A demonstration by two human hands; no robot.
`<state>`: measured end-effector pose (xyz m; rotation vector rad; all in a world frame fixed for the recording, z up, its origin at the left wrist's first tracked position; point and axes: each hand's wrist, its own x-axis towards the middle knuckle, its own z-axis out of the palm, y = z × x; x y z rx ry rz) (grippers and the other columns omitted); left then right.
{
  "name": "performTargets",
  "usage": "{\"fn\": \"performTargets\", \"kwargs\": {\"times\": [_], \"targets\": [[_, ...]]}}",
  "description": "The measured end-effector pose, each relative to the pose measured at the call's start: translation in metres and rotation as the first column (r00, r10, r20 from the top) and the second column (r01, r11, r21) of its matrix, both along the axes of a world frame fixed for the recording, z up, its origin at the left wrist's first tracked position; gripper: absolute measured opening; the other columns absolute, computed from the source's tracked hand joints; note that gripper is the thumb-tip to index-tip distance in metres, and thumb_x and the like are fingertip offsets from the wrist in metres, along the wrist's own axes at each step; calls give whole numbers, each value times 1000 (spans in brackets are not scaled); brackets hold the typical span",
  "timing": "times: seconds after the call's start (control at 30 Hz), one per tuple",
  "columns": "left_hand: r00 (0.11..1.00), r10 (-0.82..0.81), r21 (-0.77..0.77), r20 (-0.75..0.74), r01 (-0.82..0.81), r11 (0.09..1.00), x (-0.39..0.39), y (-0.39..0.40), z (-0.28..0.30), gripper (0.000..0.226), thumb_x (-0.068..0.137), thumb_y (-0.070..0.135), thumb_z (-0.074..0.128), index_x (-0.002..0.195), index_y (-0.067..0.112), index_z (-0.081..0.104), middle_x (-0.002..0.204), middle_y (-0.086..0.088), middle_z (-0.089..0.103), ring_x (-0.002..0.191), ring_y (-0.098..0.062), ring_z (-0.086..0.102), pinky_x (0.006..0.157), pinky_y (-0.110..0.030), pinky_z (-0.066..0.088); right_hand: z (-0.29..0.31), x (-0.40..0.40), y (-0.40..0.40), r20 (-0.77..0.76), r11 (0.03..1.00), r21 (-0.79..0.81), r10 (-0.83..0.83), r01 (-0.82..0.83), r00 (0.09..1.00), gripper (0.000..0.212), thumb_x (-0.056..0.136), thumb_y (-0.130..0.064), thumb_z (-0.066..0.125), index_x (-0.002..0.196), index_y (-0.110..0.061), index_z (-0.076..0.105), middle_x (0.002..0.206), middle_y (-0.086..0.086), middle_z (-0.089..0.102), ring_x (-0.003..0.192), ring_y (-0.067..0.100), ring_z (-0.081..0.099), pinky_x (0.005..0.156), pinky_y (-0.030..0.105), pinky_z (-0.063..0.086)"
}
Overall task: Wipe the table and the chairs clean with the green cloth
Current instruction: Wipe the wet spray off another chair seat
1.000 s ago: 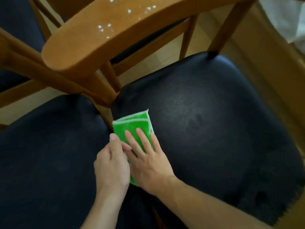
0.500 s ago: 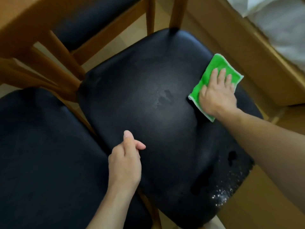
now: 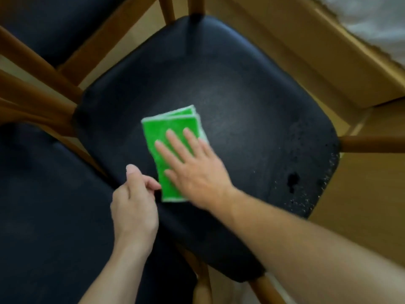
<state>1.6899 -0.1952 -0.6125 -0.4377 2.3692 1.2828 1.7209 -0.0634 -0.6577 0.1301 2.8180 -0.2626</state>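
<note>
A folded green cloth (image 3: 166, 132) with white edging lies flat near the middle of a black padded chair seat (image 3: 252, 102). My right hand (image 3: 192, 170) presses on the cloth with straight, spread fingers. My left hand (image 3: 133, 202) hovers just left of the cloth's near corner, its fingers loosely curled with the thumb up; whether it touches the cloth I cannot tell. White specks and a worn patch (image 3: 292, 182) mark the seat's right front edge.
A second black seat (image 3: 43, 205) sits close on the left. Brown wooden chair rails and legs (image 3: 37, 69) cross the upper left. A wooden board (image 3: 306, 51) and white fabric (image 3: 372, 20) lie at the upper right, above tan floor.
My right hand slid the cloth from the seat's far right edge back to the middle. Earlier it had swept from the left edge out to the right. My left hand stayed at the seat's near left.
</note>
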Motion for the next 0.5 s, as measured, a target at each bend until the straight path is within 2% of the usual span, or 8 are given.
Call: {"fn": "performTargets", "kwargs": {"times": [0.07, 0.17, 0.27, 0.33, 0.4, 0.5], "targets": [[998, -66, 31, 25, 65, 997, 10, 15, 1, 63, 86, 67, 20, 61, 31, 66, 51, 11, 57, 54, -6, 54, 62, -34, 40, -3, 9, 63, 13, 987, 55, -153, 152, 988, 62, 99, -49, 21, 155, -28, 3, 163, 1, 4, 148, 34, 4, 117, 47, 12], [990, -130, 85, 47, 126, 988, 20, 33, 4, 62, 86, 66, 19, 62, 31, 65, 51, 11, 55, 54, 1, 53, 61, -29, 37, -2, 34, 163, 55, 913, 197, -375, 359, 925, 66, 98, -53, 7, 154, -21, -5, 162, 6, -3, 147, 36, 0, 120, 50, 9], [978, -193, 104, 84, 184, 977, 23, 44, 7, 59, 88, 63, 21, 63, 32, 64, 51, 12, 55, 57, 3, 54, 62, -26, 38, -6, 50, 204, 89, 789, 210, -603, 577, 793, 67, 100, -50, 9, 154, -13, -5, 162, 14, -3, 147, 40, 2, 120, 51, 6], [966, -236, 90, 103, 228, 970, 22, 47, 8, 57, 87, 63, 21, 64, 34, 64, 54, 14, 56, 60, 5, 55, 63, -24, 37, -11, 55, 178, 42, 668, 169, -739, 725, 672, 66, 101, -47, 15, 154, -11, -3, 162, 16, -3, 146, 42, -1, 119, 53, 1], [961, -252, 82, 118, 243, 966, 22, 49, 8, 57, 86, 63, 21, 64, 34, 65, 54, 14, 57, 61, 5, 55, 62, -25, 36, -12, 68, 125, -7, 589, 136, -803, 797, 595, 67, 100, -48, 19, 154, -12, 1, 161, 19, -2, 145, 46, -1, 116, 55, -1], [956, -265, 77, 126, 257, 963, 25, 54, 8, 57, 86, 62, 22, 65, 33, 65, 52, 14, 56, 59, 0, 54, 62, -28, 36, -3, 96, 31, 48, 599, 128, -800, 790, 599, 73, 96, -52, 18, 154, -11, 2, 159, 24, 0, 142, 53, -1, 114, 60, 4]]}}
